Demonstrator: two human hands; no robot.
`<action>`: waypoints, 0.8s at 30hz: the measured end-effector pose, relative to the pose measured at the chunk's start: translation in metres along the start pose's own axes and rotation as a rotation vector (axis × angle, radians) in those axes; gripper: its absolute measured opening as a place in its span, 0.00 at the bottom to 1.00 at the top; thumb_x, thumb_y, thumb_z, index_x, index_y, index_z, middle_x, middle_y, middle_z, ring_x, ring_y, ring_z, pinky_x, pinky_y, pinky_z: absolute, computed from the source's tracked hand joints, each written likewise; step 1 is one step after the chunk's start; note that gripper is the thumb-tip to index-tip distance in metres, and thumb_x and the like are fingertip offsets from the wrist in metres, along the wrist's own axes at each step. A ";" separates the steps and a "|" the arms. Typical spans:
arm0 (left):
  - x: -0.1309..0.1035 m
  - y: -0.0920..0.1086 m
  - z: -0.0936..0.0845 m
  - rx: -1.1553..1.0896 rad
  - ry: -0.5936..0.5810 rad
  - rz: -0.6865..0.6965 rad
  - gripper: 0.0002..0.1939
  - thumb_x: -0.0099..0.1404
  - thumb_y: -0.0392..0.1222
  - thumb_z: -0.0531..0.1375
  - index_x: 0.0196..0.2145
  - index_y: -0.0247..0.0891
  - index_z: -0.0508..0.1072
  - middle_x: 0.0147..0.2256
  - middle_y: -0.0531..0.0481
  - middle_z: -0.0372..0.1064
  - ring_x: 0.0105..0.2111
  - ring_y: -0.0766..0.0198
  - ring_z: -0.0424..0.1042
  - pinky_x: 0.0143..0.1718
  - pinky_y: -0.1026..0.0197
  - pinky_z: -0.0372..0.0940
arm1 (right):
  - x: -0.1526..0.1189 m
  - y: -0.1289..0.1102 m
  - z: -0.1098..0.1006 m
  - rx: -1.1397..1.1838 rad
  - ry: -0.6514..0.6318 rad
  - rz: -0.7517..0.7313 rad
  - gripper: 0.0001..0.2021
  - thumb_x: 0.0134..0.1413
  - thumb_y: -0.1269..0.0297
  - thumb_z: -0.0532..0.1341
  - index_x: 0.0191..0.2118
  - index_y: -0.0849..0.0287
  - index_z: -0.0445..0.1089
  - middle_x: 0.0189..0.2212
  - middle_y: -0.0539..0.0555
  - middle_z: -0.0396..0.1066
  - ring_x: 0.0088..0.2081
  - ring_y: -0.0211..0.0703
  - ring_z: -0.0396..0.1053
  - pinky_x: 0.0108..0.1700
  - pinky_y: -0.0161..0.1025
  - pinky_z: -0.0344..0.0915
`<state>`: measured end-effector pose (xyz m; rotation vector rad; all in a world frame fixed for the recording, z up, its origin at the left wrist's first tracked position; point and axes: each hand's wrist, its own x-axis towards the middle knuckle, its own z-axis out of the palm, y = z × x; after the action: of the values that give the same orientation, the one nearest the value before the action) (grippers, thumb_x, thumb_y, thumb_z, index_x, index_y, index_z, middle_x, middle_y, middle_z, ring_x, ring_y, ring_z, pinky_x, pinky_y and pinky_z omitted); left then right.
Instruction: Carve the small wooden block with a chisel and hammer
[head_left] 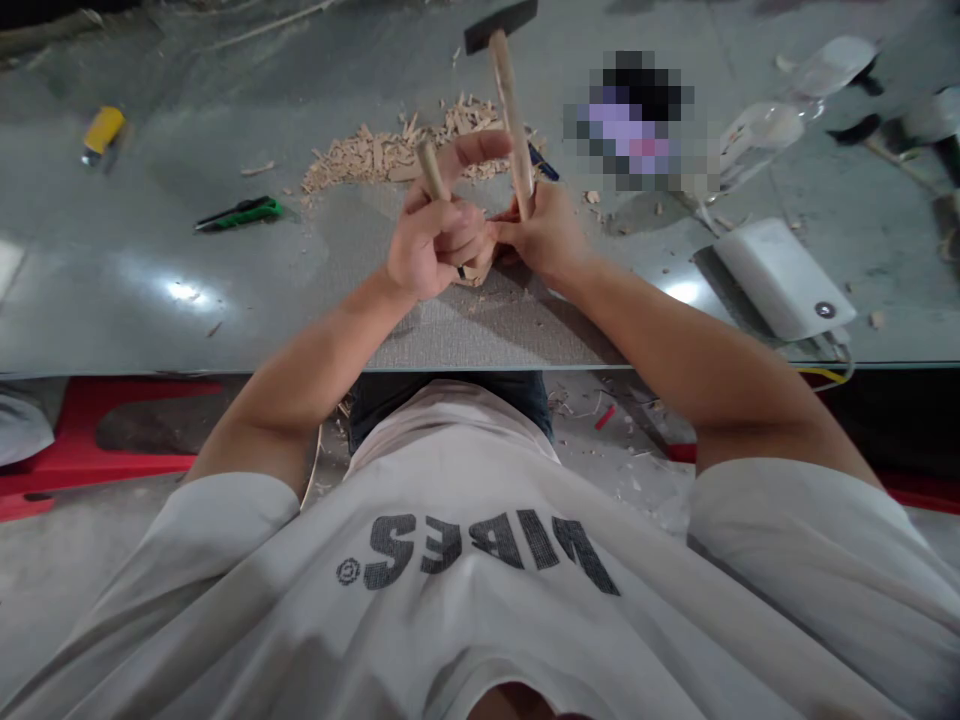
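Note:
My left hand (pixel 439 245) is closed around a light wooden handle (pixel 430 168), its forefinger stretched out toward the hammer. Whatever tool the handle belongs to is hidden by the fingers. In my right hand (pixel 551 235) is a hammer (pixel 508 95), its wooden shaft upright in the grip and its dark head pointing away from me. A pale piece of wood (pixel 472 275) shows under and between the hands, which are close together or touching; most of it is covered. Beneath lies a grey textured mat (pixel 450 335).
Wood chips (pixel 360 158) are heaped beyond the hands. A green utility knife (pixel 240 214) and a yellow tool (pixel 103 132) lie leftward. To the right are a white power bank (pixel 780 280) with cables, a clear plastic bottle (pixel 765 135) and a blurred-out purple item (pixel 630 130).

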<state>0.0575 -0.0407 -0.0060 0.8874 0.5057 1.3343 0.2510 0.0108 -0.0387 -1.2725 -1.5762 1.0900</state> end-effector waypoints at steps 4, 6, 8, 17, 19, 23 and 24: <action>0.010 0.000 -0.009 -0.038 -0.050 0.036 0.18 0.82 0.57 0.68 0.64 0.55 0.86 0.20 0.67 0.33 0.13 0.63 0.39 0.20 0.58 0.49 | 0.001 -0.006 0.004 -0.006 0.035 -0.069 0.31 0.61 0.71 0.87 0.39 0.46 0.62 0.41 0.46 0.85 0.48 0.47 0.87 0.55 0.47 0.85; 0.010 -0.002 -0.009 -0.024 -0.075 0.038 0.21 0.80 0.59 0.73 0.65 0.55 0.86 0.20 0.67 0.34 0.13 0.63 0.39 0.20 0.58 0.49 | 0.001 -0.007 0.005 0.010 -0.013 -0.103 0.29 0.63 0.71 0.86 0.40 0.45 0.63 0.44 0.47 0.87 0.50 0.47 0.86 0.59 0.48 0.85; 0.009 -0.004 -0.008 -0.002 -0.105 0.054 0.27 0.77 0.60 0.76 0.68 0.54 0.86 0.20 0.68 0.35 0.14 0.65 0.38 0.21 0.59 0.47 | 0.001 -0.006 0.005 -0.013 -0.034 -0.121 0.29 0.62 0.68 0.87 0.41 0.45 0.64 0.46 0.47 0.87 0.51 0.48 0.84 0.63 0.50 0.85; 0.032 -0.013 -0.030 0.156 0.176 0.081 0.13 0.74 0.50 0.76 0.54 0.55 0.85 0.22 0.66 0.36 0.15 0.61 0.43 0.23 0.55 0.43 | 0.011 0.009 -0.004 -0.127 0.056 -0.115 0.24 0.62 0.74 0.79 0.39 0.44 0.63 0.51 0.54 0.89 0.56 0.64 0.88 0.69 0.66 0.85; 0.032 -0.009 -0.028 0.123 0.192 0.188 0.07 0.75 0.43 0.74 0.48 0.53 0.83 0.24 0.65 0.35 0.17 0.65 0.37 0.22 0.58 0.38 | 0.012 0.009 -0.008 -0.159 0.076 -0.140 0.26 0.63 0.74 0.80 0.39 0.44 0.62 0.52 0.55 0.89 0.57 0.65 0.88 0.71 0.68 0.85; 0.023 -0.002 -0.021 0.070 0.216 0.309 0.12 0.75 0.29 0.69 0.47 0.48 0.82 0.27 0.64 0.43 0.20 0.68 0.36 0.24 0.62 0.39 | 0.011 0.007 -0.009 -0.122 0.078 -0.144 0.27 0.65 0.68 0.84 0.39 0.44 0.63 0.47 0.54 0.89 0.55 0.61 0.88 0.67 0.63 0.87; 0.021 -0.001 -0.020 0.055 0.246 0.324 0.13 0.73 0.28 0.69 0.46 0.48 0.81 0.27 0.64 0.43 0.21 0.67 0.35 0.25 0.61 0.38 | 0.009 0.005 -0.008 -0.090 0.064 -0.135 0.26 0.66 0.66 0.84 0.39 0.44 0.63 0.46 0.53 0.89 0.54 0.59 0.88 0.65 0.60 0.88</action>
<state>0.0473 -0.0153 -0.0150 0.8802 0.6087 1.7463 0.2582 0.0215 -0.0410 -1.2283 -1.6530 0.8948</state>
